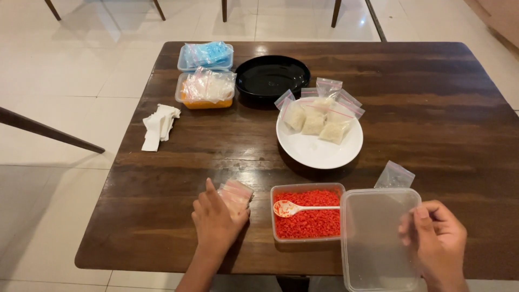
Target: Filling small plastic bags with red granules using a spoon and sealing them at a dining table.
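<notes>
Room: pale floor tiles lie all around a dark wooden bench (432,124), seen from the head camera.
Far side: a black round dish (273,75) sits by two clear boxes, one of blue bags (206,55) and one of orange stuff (206,91).
Middle: a white plate (319,148) holds small bags of white grains (319,116).
Left edge: white paper strips (158,125) lie in a pile.
Near side: a clear tub of red grains (308,213) has a white spoon (300,207) lying across it, handle pointing right.
Left hand (216,224): its grip lies flat and closed down on a stack of small empty bags (235,193), just left of the tub.
Right hand (435,240): its fingers pinch the right edge of a clear lid (373,238), which touches the tub's right side.
Loose bag (394,176): it lies just behind the lid.
Nearer hand: the spoon's handle end is closer to the right hand.
</notes>
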